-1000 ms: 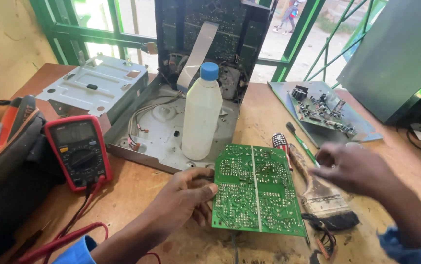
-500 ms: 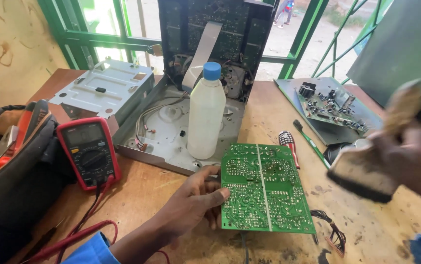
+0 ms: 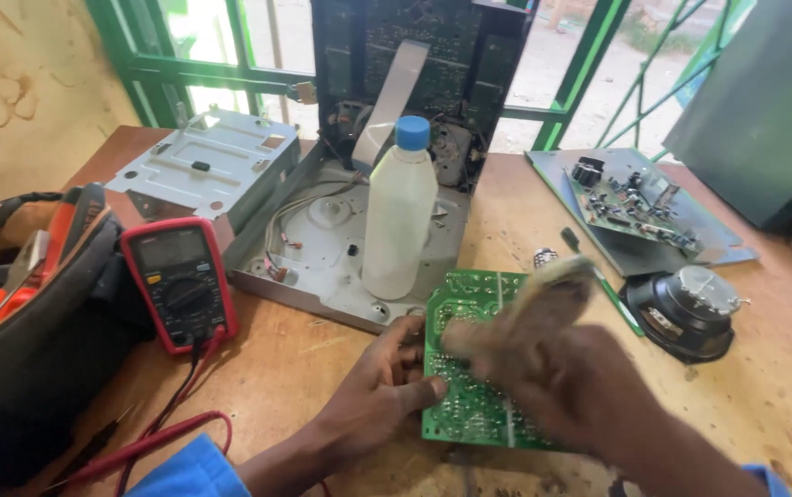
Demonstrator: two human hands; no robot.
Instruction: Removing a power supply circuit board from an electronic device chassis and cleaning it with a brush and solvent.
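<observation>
While the left hand [image 3: 382,391] is pinning the green board [image 3: 469,405] flat on the table [image 3: 322,359], the right hand [image 3: 580,387], now gripping a brush [image 3: 529,308], is sweeping across it, having just picked it up.

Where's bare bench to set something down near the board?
Free: bare wood between the red multimeter and the left hand, and right of the round black speaker. Crowded: the green circuit board under the right hand with the wooden brush.
</observation>
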